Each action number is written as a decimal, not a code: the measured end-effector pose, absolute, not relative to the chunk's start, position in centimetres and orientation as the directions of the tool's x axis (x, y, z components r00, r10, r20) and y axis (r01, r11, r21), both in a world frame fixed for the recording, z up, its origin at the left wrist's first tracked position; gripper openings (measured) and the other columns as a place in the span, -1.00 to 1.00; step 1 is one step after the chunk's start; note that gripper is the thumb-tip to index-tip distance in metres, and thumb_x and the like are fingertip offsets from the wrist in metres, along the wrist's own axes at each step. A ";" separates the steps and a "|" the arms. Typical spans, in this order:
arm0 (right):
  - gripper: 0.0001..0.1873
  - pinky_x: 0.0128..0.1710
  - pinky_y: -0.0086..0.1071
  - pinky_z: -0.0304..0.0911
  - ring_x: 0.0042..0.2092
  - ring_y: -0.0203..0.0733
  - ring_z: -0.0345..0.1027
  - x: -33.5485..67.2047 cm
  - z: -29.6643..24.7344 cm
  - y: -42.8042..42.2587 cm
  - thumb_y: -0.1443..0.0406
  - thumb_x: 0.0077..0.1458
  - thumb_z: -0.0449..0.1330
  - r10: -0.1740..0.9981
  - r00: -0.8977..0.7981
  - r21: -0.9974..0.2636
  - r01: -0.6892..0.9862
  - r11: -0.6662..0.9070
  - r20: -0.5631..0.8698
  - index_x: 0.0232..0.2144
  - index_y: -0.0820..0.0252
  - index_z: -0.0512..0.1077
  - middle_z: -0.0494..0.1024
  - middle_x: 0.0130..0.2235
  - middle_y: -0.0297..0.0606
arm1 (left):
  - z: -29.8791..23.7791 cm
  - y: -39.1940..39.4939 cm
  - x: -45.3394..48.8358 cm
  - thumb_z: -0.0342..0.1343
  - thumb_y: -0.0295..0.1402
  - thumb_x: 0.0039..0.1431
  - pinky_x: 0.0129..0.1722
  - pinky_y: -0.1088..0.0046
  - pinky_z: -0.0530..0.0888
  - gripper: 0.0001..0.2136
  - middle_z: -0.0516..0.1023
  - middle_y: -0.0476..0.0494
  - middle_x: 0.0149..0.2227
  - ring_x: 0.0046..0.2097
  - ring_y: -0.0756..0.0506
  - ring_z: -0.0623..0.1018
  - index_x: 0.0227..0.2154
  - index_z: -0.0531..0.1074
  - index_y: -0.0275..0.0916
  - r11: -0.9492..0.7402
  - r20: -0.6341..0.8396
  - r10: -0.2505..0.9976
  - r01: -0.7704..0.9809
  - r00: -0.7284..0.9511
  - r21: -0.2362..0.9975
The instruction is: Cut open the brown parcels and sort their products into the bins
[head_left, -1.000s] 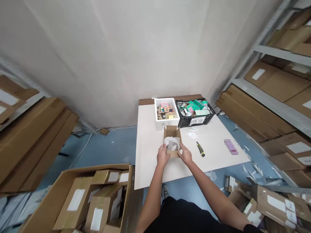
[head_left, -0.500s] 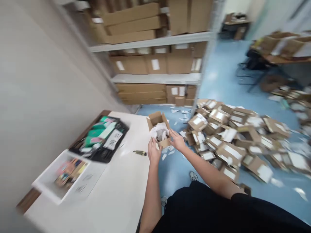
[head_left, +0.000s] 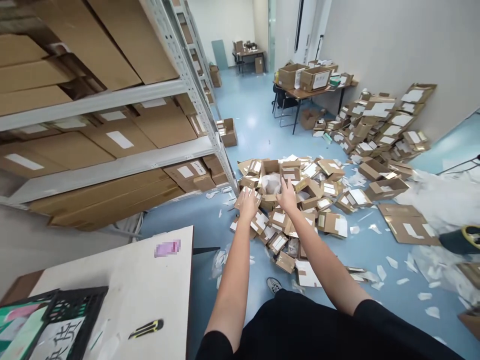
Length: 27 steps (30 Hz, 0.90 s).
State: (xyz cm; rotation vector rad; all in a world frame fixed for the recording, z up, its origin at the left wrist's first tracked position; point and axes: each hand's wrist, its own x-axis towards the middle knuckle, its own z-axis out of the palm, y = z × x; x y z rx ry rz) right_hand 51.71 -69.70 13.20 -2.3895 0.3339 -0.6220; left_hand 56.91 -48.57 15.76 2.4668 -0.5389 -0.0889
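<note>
An open-topped cardboard box (head_left: 267,201) with crumpled white packing material (head_left: 271,184) inside is between my two hands, over a heap of cardboard boxes. My left hand (head_left: 248,204) is at its left side, fingers laid over the cardboard there. On the other side my right hand (head_left: 287,196) grips the box, thumb on the near edge and fingers pointing forward. The box's underside is hidden, so I cannot tell whether it touches the heap.
Opened boxes (head_left: 332,223) and paper scraps cover the floor ahead and right. Left stands a metal shelf (head_left: 168,159) stacked with cartons. On the white table (head_left: 150,285) are a utility knife (head_left: 146,329), a blurred pink item (head_left: 167,248) and a black crate (head_left: 98,300).
My view has swung right, away from the table. Both hands and the box have moved from beside the table's edge to over the heap on the floor.
</note>
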 end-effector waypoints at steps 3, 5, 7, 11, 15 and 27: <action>-0.25 0.38 0.13 0.16 0.44 0.22 0.08 50.5 11.9 -70.8 0.34 0.15 0.17 -0.393 0.857 -0.651 -0.093 -0.754 0.332 0.40 0.20 0.22 0.13 0.46 0.07 | 15.0 -49.4 56.6 0.26 -0.44 0.20 0.43 0.05 0.24 -0.32 0.08 -0.30 0.52 0.49 -0.35 0.18 0.39 0.30 -0.13 -0.712 0.048 -0.452 -0.393 0.891 0.582; -0.30 0.36 0.11 0.20 0.42 0.21 0.13 49.7 11.0 -70.0 0.34 0.16 0.17 -0.381 0.872 -0.668 -0.089 -0.739 0.306 0.35 0.22 0.28 0.22 0.42 0.09 | 14.4 -48.8 55.9 0.29 -0.41 0.18 0.42 0.03 0.26 -0.35 0.16 -0.34 0.49 0.47 -0.36 0.22 0.36 0.35 -0.16 -0.715 0.010 -0.474 -0.391 0.881 0.579; -0.33 0.36 0.09 0.22 0.41 0.18 0.15 49.3 10.2 -68.5 0.34 0.16 0.16 -0.347 0.892 -0.684 -0.061 -0.727 0.289 0.33 0.21 0.31 0.26 0.39 0.07 | 13.9 -47.8 55.1 0.31 -0.37 0.18 0.41 0.01 0.28 -0.37 0.22 -0.38 0.46 0.46 -0.38 0.25 0.33 0.38 -0.19 -0.723 -0.027 -0.472 -0.370 0.881 0.583; -0.33 0.36 0.10 0.22 0.39 0.16 0.17 49.9 10.0 -64.6 0.34 0.16 0.17 -0.226 0.930 -0.689 0.039 -0.724 0.291 0.32 0.18 0.32 0.28 0.38 0.05 | 14.1 -44.3 53.5 0.26 -0.36 0.22 0.42 0.01 0.27 -0.39 0.24 -0.35 0.46 0.47 -0.35 0.24 0.34 0.37 -0.19 -0.720 0.018 -0.425 -0.350 0.905 0.599; -0.33 0.38 0.11 0.19 0.40 0.17 0.16 51.6 11.1 -59.3 0.34 0.15 0.18 -0.050 0.943 -0.675 0.198 -0.711 0.329 0.33 0.19 0.31 0.26 0.39 0.05 | 15.4 -39.1 50.8 0.22 -0.35 0.27 0.44 -0.02 0.25 -0.43 0.22 -0.30 0.47 0.46 -0.33 0.25 0.35 0.36 -0.14 -0.754 0.110 -0.293 -0.301 0.950 0.584; -0.32 0.38 0.13 0.16 0.41 0.19 0.13 46.1 13.5 -35.6 0.29 0.22 0.17 0.565 0.745 -0.660 0.628 -0.412 0.356 0.38 0.16 0.26 0.22 0.42 0.04 | 17.2 -20.6 32.5 0.19 -0.35 0.32 0.45 0.02 0.25 -0.44 0.18 -0.23 0.48 0.47 -0.27 0.23 0.36 0.33 -0.10 -0.808 0.172 0.353 0.206 0.920 0.552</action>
